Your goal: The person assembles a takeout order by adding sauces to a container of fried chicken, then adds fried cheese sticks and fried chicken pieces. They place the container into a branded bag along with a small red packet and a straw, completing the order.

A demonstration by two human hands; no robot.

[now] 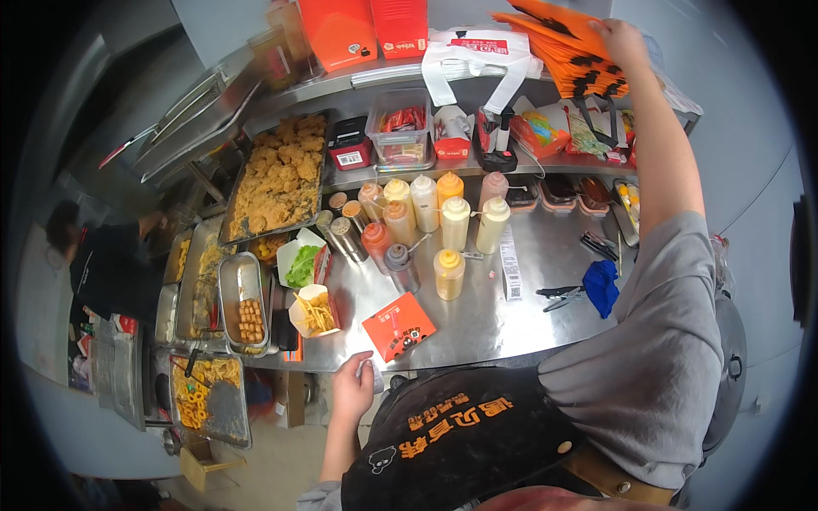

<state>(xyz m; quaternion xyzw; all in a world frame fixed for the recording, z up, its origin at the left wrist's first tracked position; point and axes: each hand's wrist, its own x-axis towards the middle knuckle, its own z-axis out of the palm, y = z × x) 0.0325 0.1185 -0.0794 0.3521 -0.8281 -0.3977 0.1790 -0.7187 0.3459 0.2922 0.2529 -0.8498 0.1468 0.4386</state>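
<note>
My right hand (623, 46) reaches up to the shelf and grips the edge of an orange bag (562, 20) on top of a stack of orange bags (578, 67) with black print. Low at the counter's front edge, my left hand (353, 388) holds a small whitish slip (378, 378), partly hidden by the fingers. Just beyond that hand lies a closed red printed box (399, 326). An open carton of French fries (316, 313) and a carton with green lettuce (303, 265) stand to its left.
Several squeeze bottles (455, 223) stand mid-counter, near a printed receipt (510, 265), black-handled scissors (562, 295) and a blue cloth (601, 287). A tray of fried chicken (278, 172) sits at back left. White plastic bags (476, 54) lie on the shelf. Another person (115, 262) is at far left.
</note>
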